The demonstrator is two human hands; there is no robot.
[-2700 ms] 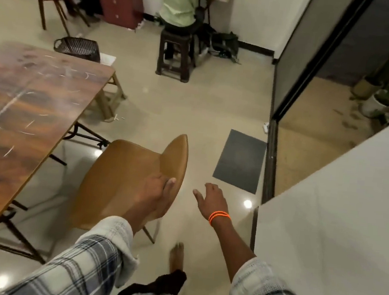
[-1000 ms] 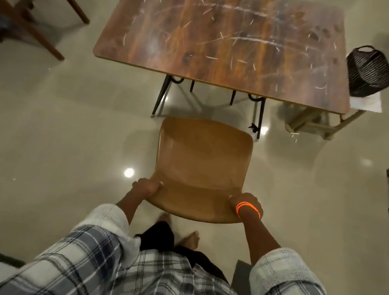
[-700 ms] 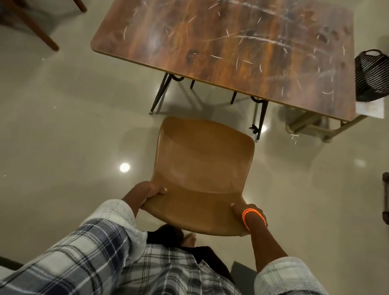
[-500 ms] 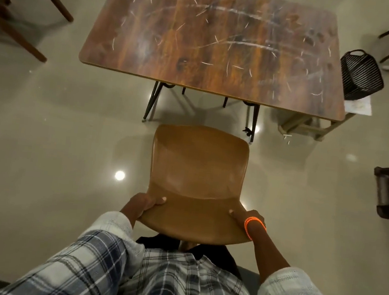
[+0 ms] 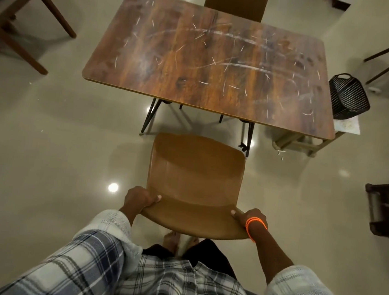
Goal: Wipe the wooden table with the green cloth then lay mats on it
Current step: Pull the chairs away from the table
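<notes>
Nearest to you are your own plaid sleeves (image 5: 85, 263) and shirt front, with a bare foot (image 5: 172, 240) showing on the floor just behind the chair (image 5: 195, 178). Your left hand (image 5: 138, 199) grips the left end of the chair's backrest, fingers curled over its edge and the thumb lying on the front face. Your right hand (image 5: 250, 218), with an orange band (image 5: 255, 224) at the wrist, grips the right end of the backrest the same way, thumb on the front and fingers wrapped behind. You have the brown chair by its back, its seat pointing away from you toward the table (image 5: 212, 62).

Just past the front of the chair seat stands the wooden table, apart from the chair, with its black legs (image 5: 150, 116) showing between them. The tabletop is dark brown and marked all over with pale scratches and long whitish streaks. No cloth or mat shows anywhere in view.

Right of the chair and a little beyond it, a black basket (image 5: 347, 96) sits on a low wooden stand (image 5: 309, 141) beside the table's right end. Straight beyond the chair, across the table, a second brown chair (image 5: 236, 0) is drawn up to the far edge. Left of the chair and farther off, dark wooden furniture legs (image 5: 45, 2) cross the shiny beige floor (image 5: 45, 143).
</notes>
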